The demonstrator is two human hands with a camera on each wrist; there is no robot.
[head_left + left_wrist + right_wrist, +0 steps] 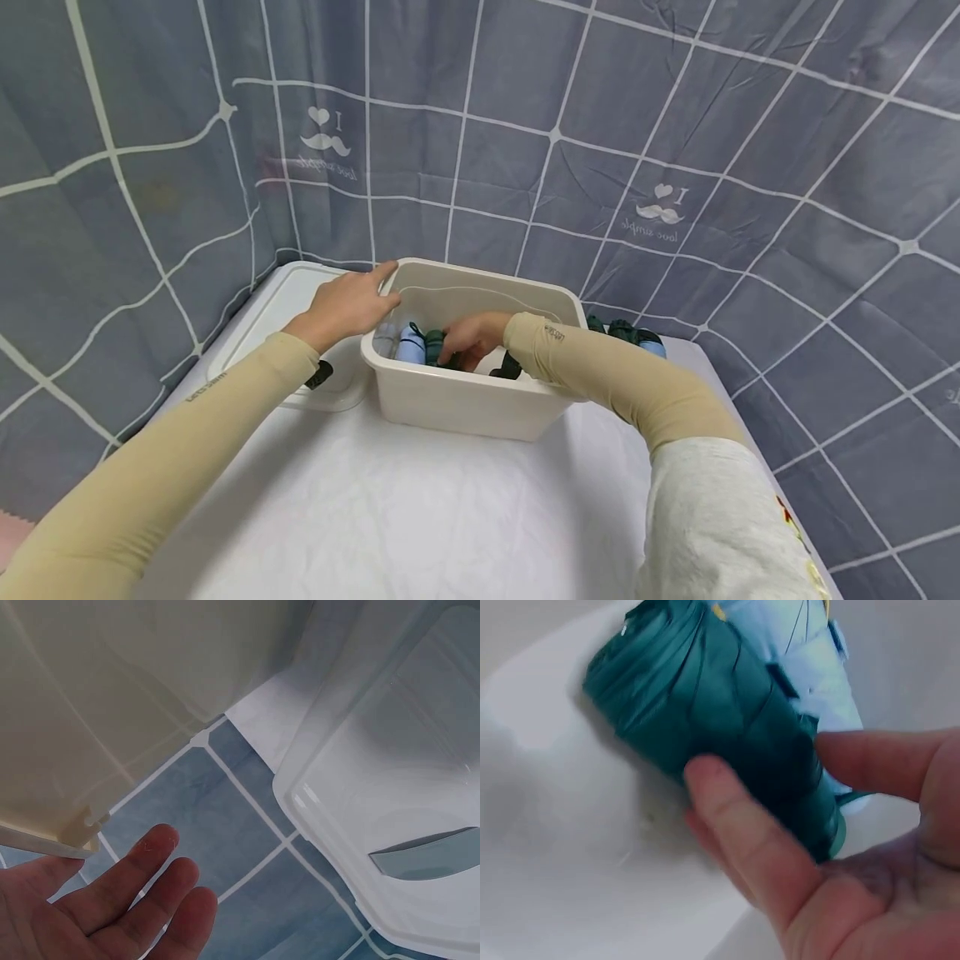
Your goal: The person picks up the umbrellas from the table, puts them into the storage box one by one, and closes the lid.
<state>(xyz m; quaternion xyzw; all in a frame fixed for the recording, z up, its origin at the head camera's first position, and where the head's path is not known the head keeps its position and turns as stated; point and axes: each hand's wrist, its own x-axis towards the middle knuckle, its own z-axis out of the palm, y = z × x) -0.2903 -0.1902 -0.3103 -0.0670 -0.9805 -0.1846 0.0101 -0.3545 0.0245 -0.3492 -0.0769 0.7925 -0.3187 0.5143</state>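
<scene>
A deep cream plastic bin (453, 404) stands on the white-covered table. My left hand (348, 304) rests at its left rim, fingers extended; in the left wrist view the fingers (154, 847) are spread beside the rim corner. Inside the bin, my right hand (474, 335) holds a dark green bundle, wrapped in pleats like a folded umbrella (712, 697), thumb on one side and fingers on the other. A light blue folded umbrella (411, 346) with a dark strap lies right beside it, at the bin's left end. The bin's front wall hides part of both.
A white lid (258, 329) lies left of the bin, a grey handle (427, 855) on it in the left wrist view. More dark green and light blue bundles (622, 330) lie behind my right arm, right of the bin. A grey-blue gridded curtain (510, 150) hangs around the table's back and sides.
</scene>
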